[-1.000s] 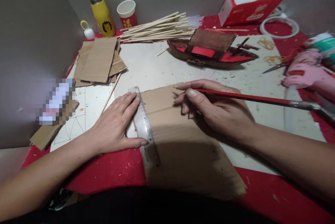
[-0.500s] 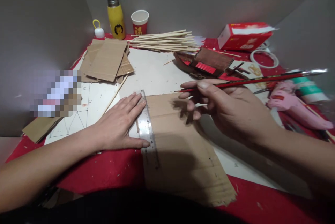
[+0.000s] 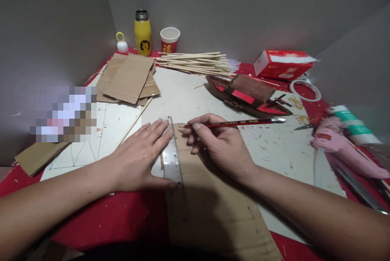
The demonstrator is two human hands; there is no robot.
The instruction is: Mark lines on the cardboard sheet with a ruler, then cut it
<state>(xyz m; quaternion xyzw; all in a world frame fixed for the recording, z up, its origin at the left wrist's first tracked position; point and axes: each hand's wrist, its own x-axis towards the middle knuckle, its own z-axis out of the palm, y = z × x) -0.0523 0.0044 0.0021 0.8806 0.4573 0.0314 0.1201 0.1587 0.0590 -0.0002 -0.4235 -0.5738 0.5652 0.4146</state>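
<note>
My left hand [image 3: 138, 157] lies flat with its fingers stretched out, pressing a clear ruler [image 3: 175, 163] onto a brown cardboard sheet [image 3: 219, 208]. The ruler runs along the sheet's left edge. Between thumb and fingers, my right hand [image 3: 216, 141] pinches a red and black pencil [image 3: 240, 122]. The pencil is nearly level, and its tip is by the sheet's far edge, just right of the ruler. Whether the tip touches the cardboard, I cannot tell.
Cardboard pieces [image 3: 128, 78] are stacked at the back left. Wooden sticks [image 3: 195, 64] lie behind a model boat [image 3: 246, 94]. A yellow bottle [image 3: 143, 33], paper cup [image 3: 170, 41] and tissue pack [image 3: 284, 66] stand along the wall. A pink glue gun [image 3: 344, 147] lies right.
My right hand has moved left and nearer, bringing the pencil tip close to the ruler's far end. The view has tilted slightly up. My left hand stays on the ruler.
</note>
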